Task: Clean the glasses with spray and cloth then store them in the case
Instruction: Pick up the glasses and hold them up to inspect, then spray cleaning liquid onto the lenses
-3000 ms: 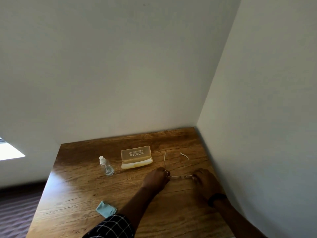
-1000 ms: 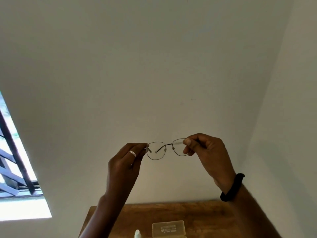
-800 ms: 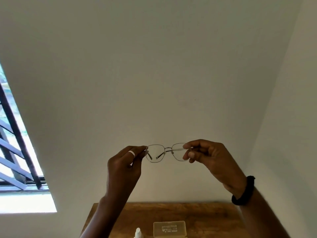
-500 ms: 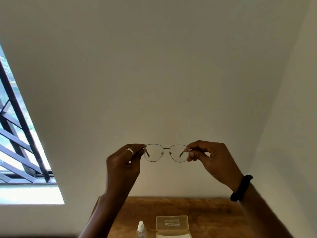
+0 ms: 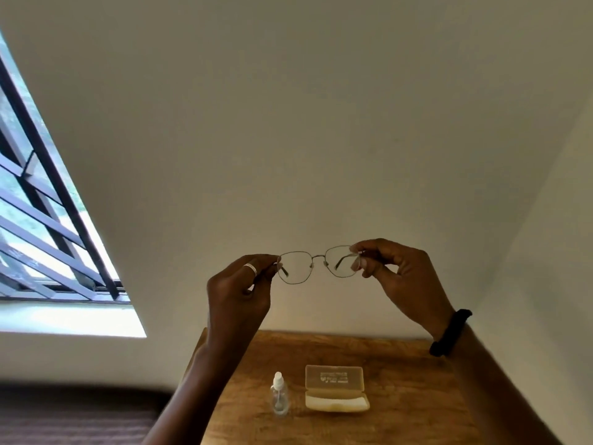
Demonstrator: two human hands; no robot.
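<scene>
I hold thin metal-framed glasses [image 5: 316,264] up in front of the wall, lenses facing me. My left hand [image 5: 239,292] pinches the frame's left end and my right hand [image 5: 399,276] pinches its right end. Below on the wooden table [image 5: 414,374] a small clear spray bottle [image 5: 279,395] stands upright. Just to its right lies the beige glasses case [image 5: 335,393], open with its lid raised. The cleaning cloth is out of view.
The table sits in a corner between two white walls. A barred window [image 5: 41,226] is on the left wall. Dark floor [image 5: 80,412] shows left of the table. A black band is on my right wrist.
Three seconds ago the glasses lay on the table under both hands; they are now lifted high. In the last second the view tilted down a little, showing more table, bottle and case.
</scene>
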